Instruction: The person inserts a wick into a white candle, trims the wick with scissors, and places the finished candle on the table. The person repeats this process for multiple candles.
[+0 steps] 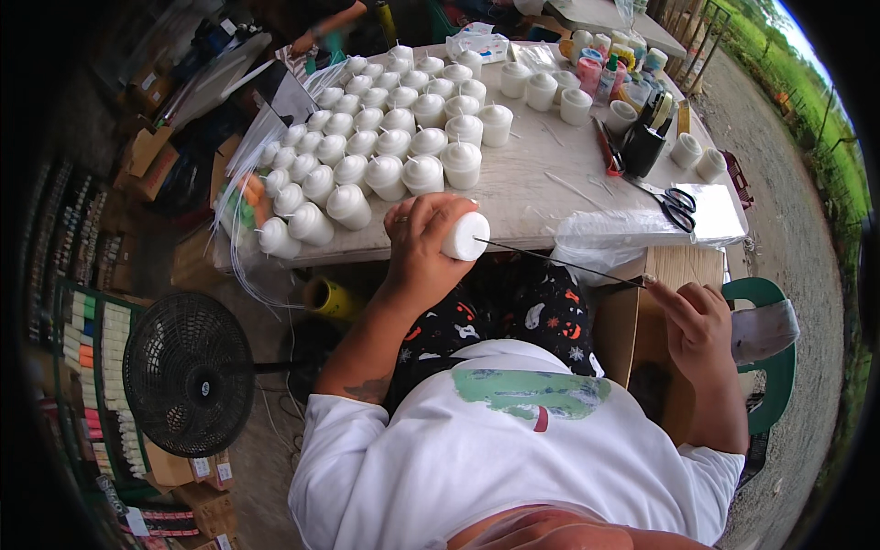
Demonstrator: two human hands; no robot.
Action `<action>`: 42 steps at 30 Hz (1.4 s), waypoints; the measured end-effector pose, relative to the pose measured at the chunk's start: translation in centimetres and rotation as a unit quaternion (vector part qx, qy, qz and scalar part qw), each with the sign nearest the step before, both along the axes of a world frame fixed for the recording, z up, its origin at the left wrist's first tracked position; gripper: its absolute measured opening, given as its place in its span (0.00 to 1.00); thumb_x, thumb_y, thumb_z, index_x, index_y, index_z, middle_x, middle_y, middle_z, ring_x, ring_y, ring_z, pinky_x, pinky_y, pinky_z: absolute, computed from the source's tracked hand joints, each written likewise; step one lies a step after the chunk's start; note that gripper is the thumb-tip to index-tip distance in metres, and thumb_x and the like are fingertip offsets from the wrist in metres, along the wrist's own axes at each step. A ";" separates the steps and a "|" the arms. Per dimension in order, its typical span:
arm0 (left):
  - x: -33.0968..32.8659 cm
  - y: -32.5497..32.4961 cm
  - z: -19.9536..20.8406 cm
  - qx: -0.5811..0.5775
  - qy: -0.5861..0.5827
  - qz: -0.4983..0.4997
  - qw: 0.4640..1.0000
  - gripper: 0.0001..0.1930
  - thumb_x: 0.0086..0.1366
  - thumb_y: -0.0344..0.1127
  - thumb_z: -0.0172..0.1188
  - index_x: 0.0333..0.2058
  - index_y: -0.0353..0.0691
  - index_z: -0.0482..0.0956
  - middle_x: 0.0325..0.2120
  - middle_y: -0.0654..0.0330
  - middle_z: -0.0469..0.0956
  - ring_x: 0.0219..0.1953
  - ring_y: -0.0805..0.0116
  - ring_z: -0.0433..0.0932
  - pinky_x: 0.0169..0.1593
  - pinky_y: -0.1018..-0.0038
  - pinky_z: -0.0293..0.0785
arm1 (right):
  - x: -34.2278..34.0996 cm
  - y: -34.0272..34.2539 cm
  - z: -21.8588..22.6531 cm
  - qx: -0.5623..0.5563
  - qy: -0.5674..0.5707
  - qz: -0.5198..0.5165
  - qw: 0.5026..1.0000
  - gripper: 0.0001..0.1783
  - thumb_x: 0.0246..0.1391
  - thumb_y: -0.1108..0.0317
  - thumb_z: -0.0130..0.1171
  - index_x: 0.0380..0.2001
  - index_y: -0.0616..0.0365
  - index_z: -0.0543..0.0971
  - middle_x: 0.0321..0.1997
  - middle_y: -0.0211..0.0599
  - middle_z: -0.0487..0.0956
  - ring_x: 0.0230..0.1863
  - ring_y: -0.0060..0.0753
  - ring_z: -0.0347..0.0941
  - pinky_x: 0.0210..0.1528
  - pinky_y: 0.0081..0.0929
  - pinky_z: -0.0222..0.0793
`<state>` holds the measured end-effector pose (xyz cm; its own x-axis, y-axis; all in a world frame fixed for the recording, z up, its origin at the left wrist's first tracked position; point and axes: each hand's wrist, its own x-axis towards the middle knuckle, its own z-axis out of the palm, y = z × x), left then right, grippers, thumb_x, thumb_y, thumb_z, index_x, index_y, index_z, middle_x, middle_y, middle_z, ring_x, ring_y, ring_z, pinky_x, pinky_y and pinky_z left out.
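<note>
My left hand [423,236] is closed around a short white candle [466,238] just off the table's near edge, its flat round end turned to the right. A long thin dark rod [559,261] meets the middle of that end; how deep it goes in, I cannot tell. At the rod's other end, my right hand [695,316] grips it with closed fingers by a small pale handle or wrapped end. Several rows of white candles [393,144], most with wicks upright, stand on the table [536,170] beyond my left hand.
Black-handled scissors [676,207], a black tape dispenser [647,137] and clear plastic sheeting [600,234] lie at the table's right. Below it is an open cardboard box [674,266]. A black fan [188,374] stands at left. Another person's arm [332,26] shows at the far side.
</note>
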<state>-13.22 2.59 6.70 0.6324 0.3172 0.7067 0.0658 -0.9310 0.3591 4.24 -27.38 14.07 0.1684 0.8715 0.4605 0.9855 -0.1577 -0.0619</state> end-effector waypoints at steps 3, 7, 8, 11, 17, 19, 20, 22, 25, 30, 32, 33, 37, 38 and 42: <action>0.4 -1.6 0.7 0.075 0.036 -0.005 0.997 0.32 0.38 0.30 0.73 0.47 0.53 0.74 0.42 0.66 0.73 0.47 0.63 0.71 0.55 0.59 0.54 | -1.2 0.8 0.8 0.001 -0.025 0.007 1.000 0.24 0.40 0.80 0.58 0.45 0.50 0.79 0.21 0.29 0.68 0.22 0.32 0.66 0.28 0.30 0.59; 0.8 -1.7 0.5 0.095 0.039 0.018 0.995 0.30 0.39 0.34 0.73 0.46 0.55 0.75 0.41 0.67 0.73 0.46 0.65 0.70 0.56 0.59 0.53 | -0.9 1.0 2.2 0.000 -0.054 0.009 0.999 0.25 0.38 0.79 0.59 0.45 0.51 0.79 0.20 0.28 0.67 0.22 0.31 0.66 0.28 0.31 0.59; 0.8 -1.3 0.8 0.097 0.041 0.018 0.994 0.30 0.40 0.34 0.73 0.46 0.55 0.75 0.41 0.67 0.72 0.47 0.65 0.70 0.56 0.59 0.53 | -0.6 0.8 2.7 0.003 -0.060 0.010 0.998 0.25 0.38 0.79 0.59 0.45 0.50 0.79 0.20 0.28 0.67 0.22 0.31 0.66 0.28 0.31 0.59; 0.9 -2.2 1.3 0.087 0.056 -0.007 0.995 0.29 0.41 0.35 0.72 0.46 0.55 0.75 0.41 0.67 0.72 0.47 0.66 0.71 0.56 0.58 0.51 | -1.7 2.5 1.9 -0.009 -0.048 0.052 0.997 0.25 0.36 0.78 0.60 0.44 0.52 0.79 0.19 0.27 0.66 0.22 0.31 0.66 0.29 0.31 0.59; 0.8 -1.6 1.6 0.088 0.042 0.025 0.995 0.29 0.42 0.40 0.73 0.47 0.57 0.75 0.40 0.69 0.72 0.45 0.67 0.72 0.59 0.55 0.47 | -1.0 2.6 2.0 -0.026 -0.062 0.036 0.997 0.25 0.38 0.71 0.62 0.46 0.52 0.76 0.23 0.26 0.68 0.25 0.29 0.68 0.31 0.30 0.61; 1.5 -4.3 0.9 0.093 0.068 -0.045 0.992 0.29 0.43 0.40 0.72 0.48 0.56 0.75 0.41 0.67 0.70 0.46 0.66 0.71 0.59 0.52 0.47 | -2.1 4.9 -0.2 -0.018 -0.048 0.078 0.996 0.25 0.37 0.72 0.62 0.45 0.51 0.77 0.22 0.26 0.67 0.24 0.30 0.67 0.30 0.30 0.61; 1.9 -5.2 0.8 0.098 0.079 -0.083 0.989 0.30 0.43 0.40 0.72 0.48 0.56 0.74 0.41 0.67 0.70 0.47 0.66 0.70 0.59 0.50 0.47 | -2.4 5.6 -0.8 -0.013 -0.043 0.095 0.994 0.25 0.36 0.73 0.62 0.45 0.50 0.77 0.21 0.26 0.67 0.24 0.30 0.67 0.30 0.30 0.61; 1.1 -3.2 1.2 0.084 0.074 -0.027 0.993 0.33 0.38 0.36 0.74 0.48 0.55 0.74 0.42 0.67 0.70 0.47 0.65 0.70 0.59 0.50 0.47 | -1.1 4.7 0.1 0.027 0.002 0.071 0.997 0.23 0.37 0.77 0.62 0.42 0.53 0.78 0.22 0.28 0.70 0.24 0.32 0.68 0.30 0.32 0.62; -1.5 2.4 0.8 0.051 0.033 0.106 0.993 0.33 0.38 0.34 0.74 0.48 0.54 0.73 0.41 0.66 0.72 0.47 0.65 0.71 0.58 0.54 0.49 | 1.9 -0.6 1.0 0.197 0.145 -0.081 0.966 0.13 0.51 0.84 0.54 0.40 0.63 0.78 0.33 0.37 0.78 0.33 0.31 0.75 0.38 0.22 0.69; -1.6 1.1 -0.9 -0.044 -0.086 -0.010 0.995 0.31 0.40 0.28 0.75 0.45 0.44 0.71 0.41 0.57 0.76 0.45 0.59 0.73 0.52 0.62 0.65 | 3.3 -0.7 -1.8 0.235 0.130 -0.137 0.954 0.12 0.54 0.85 0.52 0.41 0.64 0.78 0.36 0.39 0.79 0.37 0.27 0.75 0.39 0.19 0.69; -1.3 0.5 -1.0 -0.034 -0.118 -0.052 0.991 0.33 0.39 0.26 0.76 0.45 0.42 0.70 0.42 0.54 0.75 0.46 0.57 0.73 0.51 0.65 0.69 | 1.9 0.8 -1.7 0.193 0.140 -0.071 0.969 0.14 0.52 0.86 0.54 0.41 0.63 0.78 0.32 0.39 0.78 0.30 0.28 0.74 0.32 0.22 0.68; -1.1 0.4 -1.1 -0.034 -0.137 -0.063 0.988 0.33 0.39 0.26 0.76 0.46 0.42 0.69 0.43 0.54 0.74 0.47 0.57 0.74 0.52 0.65 0.69 | 1.7 1.2 -1.5 0.183 0.133 -0.045 0.973 0.14 0.51 0.86 0.55 0.41 0.63 0.78 0.31 0.39 0.77 0.29 0.29 0.73 0.30 0.22 0.67; -1.3 0.0 -0.3 -0.053 -0.148 -0.061 0.986 0.33 0.39 0.25 0.76 0.45 0.42 0.70 0.44 0.54 0.73 0.46 0.58 0.73 0.51 0.65 0.69 | 1.0 1.6 -1.6 0.185 0.144 -0.022 0.972 0.13 0.50 0.86 0.56 0.40 0.64 0.79 0.28 0.39 0.76 0.26 0.29 0.71 0.28 0.22 0.65; -1.3 -0.1 0.1 -0.046 -0.139 -0.053 0.988 0.32 0.39 0.25 0.76 0.45 0.42 0.70 0.44 0.54 0.74 0.46 0.58 0.73 0.51 0.65 0.69 | 1.1 1.7 -1.7 0.190 0.151 -0.021 0.970 0.13 0.50 0.86 0.56 0.40 0.64 0.79 0.28 0.39 0.76 0.26 0.29 0.71 0.27 0.21 0.65; -1.5 -0.5 0.4 -0.028 -0.127 -0.031 0.991 0.32 0.40 0.30 0.76 0.45 0.44 0.71 0.42 0.59 0.76 0.45 0.61 0.74 0.51 0.65 0.61 | 1.0 1.7 -2.3 0.194 0.158 -0.023 0.968 0.13 0.49 0.86 0.57 0.39 0.64 0.79 0.28 0.39 0.76 0.25 0.29 0.71 0.27 0.21 0.65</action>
<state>-14.68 2.13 7.12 0.4558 0.3267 0.8280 -0.0895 -0.9087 0.4077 5.28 -25.66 11.81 0.3883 0.6321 0.6705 0.9004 -0.1056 -0.4220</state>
